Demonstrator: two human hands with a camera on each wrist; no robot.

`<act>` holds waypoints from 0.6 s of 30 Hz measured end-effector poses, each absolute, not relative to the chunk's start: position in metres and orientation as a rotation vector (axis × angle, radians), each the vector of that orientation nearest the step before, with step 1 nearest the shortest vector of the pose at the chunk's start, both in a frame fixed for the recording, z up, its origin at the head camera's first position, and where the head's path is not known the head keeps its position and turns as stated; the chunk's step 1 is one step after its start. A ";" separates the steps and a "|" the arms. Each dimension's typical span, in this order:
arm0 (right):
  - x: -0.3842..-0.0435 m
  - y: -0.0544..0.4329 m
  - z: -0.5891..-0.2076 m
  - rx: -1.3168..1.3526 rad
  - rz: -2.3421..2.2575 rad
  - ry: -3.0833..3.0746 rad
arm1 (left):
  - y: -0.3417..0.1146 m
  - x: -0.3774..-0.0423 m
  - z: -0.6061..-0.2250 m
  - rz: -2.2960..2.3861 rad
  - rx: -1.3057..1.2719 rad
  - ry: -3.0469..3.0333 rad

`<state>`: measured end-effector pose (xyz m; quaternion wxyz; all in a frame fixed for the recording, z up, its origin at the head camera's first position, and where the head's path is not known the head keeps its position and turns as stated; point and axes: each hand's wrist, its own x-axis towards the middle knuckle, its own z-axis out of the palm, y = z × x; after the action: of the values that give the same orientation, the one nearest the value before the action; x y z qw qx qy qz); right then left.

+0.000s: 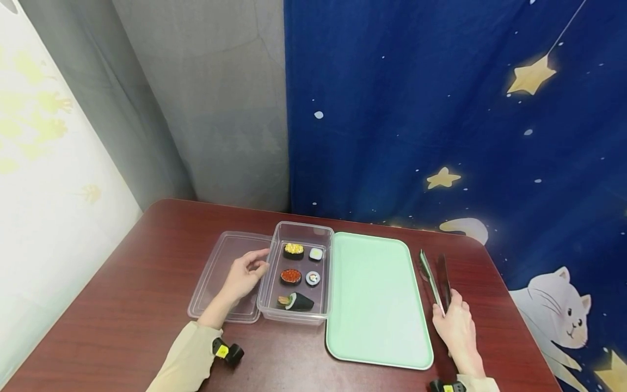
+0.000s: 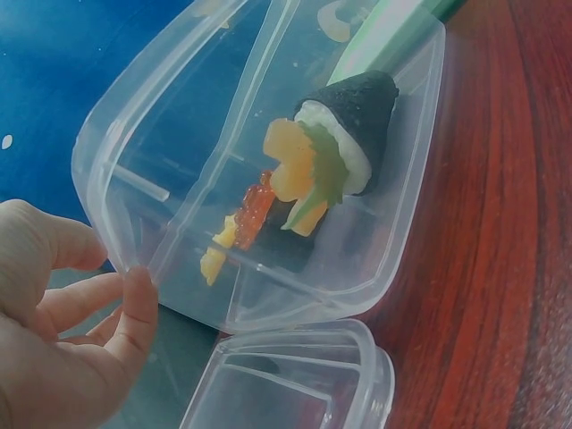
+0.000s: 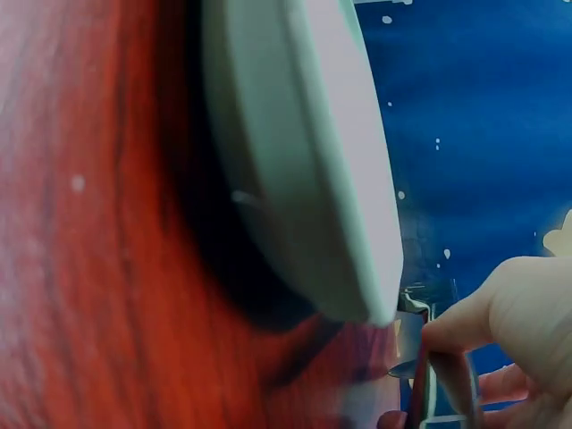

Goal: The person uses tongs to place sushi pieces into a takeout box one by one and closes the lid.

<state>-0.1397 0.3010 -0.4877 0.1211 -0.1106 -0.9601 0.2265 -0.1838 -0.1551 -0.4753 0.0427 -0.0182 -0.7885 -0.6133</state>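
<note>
My left hand (image 1: 245, 275) is at the left wall of a clear plastic box (image 1: 320, 321), its fingertips touching or very near the rim and loosely bent. In the box lie sushi pieces: a corn-topped one (image 1: 294, 250), a red roe one (image 1: 291, 276), two small rolls, and a hand roll (image 1: 300, 302) at the near end. The left wrist view shows the hand roll (image 2: 357, 107) close up. My right hand (image 1: 456, 326) grips metal tongs (image 1: 431, 280) right of the green tray. Their arms stand apart, pointing away from me, with nothing between the tips.
A clear lid (image 1: 208, 294) lies on the table left of the box, partly behind my left hand. The pale green tray (image 1: 374, 299) sits right against the box. Curtains (image 1: 362, 136) hang behind the far edge of the reddish-brown table (image 1: 122, 305).
</note>
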 end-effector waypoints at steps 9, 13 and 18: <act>-0.142 0.303 -0.483 -0.313 0.512 -2.934 | -0.155 -0.182 -0.475 -1.872 -0.054 -2.410; -0.140 0.302 -0.482 -0.324 0.505 -2.990 | -0.154 -0.182 -0.475 -1.883 -0.047 -2.412; -0.138 0.300 -0.485 -0.238 0.562 -2.845 | -0.154 -0.182 -0.475 -1.883 -0.052 -2.408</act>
<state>-0.1381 0.3001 -0.4855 0.1157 -0.0813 -0.9712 0.1918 -0.1820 -0.1543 -0.4751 0.0422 -0.0168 -0.7869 -0.6154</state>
